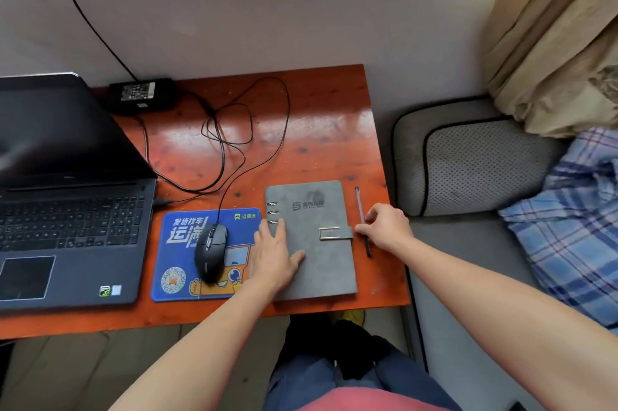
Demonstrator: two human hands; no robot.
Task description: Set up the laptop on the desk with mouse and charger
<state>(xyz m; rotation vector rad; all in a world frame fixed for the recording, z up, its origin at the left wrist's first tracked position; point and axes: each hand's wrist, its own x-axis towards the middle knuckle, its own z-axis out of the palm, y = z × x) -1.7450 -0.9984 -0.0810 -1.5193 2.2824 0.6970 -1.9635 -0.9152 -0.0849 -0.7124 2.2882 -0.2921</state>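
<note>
We see an open laptop (pixel 67 210) at the left of the orange wooden desk (pixel 321 129), its screen dark. Behind it, at the far edge against the wall, lies the black charger (pixel 140 94), its thin cable (pixel 254 129) looping loosely across the middle of the desk. Just right of the laptop sits a blue mouse pad (pixel 177 253) with a black mouse (pixel 211 251) on it, its cord running away toward the far side. A grey notebook (pixel 317 260), closed with a clasp, lies to the right of the pad, its left edge overlapping it. Our left hand (pixel 274 253) lies flat and open on the notebook's left side, fingers spread, gripping nothing. Our right hand (pixel 384 226) is at the notebook's right edge, fingers curled loosely over a pen (pixel 361 210) that lies on the desk beside the notebook; we cannot tell whether it is actually pinched.
</note>
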